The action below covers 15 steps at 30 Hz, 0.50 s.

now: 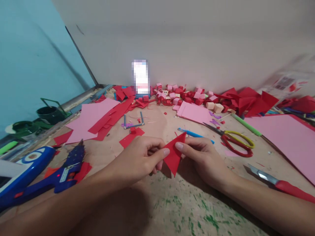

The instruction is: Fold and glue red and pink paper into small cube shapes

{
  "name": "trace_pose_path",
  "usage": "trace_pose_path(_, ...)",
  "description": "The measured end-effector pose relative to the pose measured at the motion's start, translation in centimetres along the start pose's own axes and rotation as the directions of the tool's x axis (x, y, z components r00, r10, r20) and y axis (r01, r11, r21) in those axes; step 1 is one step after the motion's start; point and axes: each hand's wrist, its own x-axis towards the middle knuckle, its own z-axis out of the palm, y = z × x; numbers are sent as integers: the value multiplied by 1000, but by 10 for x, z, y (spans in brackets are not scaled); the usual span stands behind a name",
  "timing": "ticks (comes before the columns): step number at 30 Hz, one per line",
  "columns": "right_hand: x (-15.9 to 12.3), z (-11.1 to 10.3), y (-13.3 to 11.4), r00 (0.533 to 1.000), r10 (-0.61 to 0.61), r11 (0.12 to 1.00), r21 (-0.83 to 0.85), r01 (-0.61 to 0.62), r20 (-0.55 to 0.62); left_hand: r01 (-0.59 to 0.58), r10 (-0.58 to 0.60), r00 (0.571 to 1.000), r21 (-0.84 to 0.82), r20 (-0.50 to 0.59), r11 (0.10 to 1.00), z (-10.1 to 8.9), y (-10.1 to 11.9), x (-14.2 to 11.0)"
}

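A folded piece of red paper (174, 157), triangular in outline, is held up over the middle of the table between both hands. My left hand (147, 154) pinches its left edge between thumb and fingers. On the other side, my right hand (199, 154) grips the upper right part, its thumb lying on the front face. Fingers behind the paper are partly hidden. Just past the hands lie a blue pen-like tool (197, 135) and a small red paper square (131, 137).
Scissors (236, 141) and a red-handled knife (278, 182) lie to the right. At left are a blue glue gun (70, 167) and pink sheets (91, 114). Several small paper cubes (182, 95) line the back, near a lit phone (141, 77).
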Motion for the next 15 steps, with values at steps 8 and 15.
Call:
trace_pose_path(8, 2, 1, 0, 1000, 25, 998, 54, -25, 11, -87, 94, 995, 173, -28, 981, 2, 0, 1)
trace_pose_path(15, 1, 3, -3, 994, 109, 960, 263, -100, -17, -153, 155, 988, 282, 14, 947, 0, 2, 2)
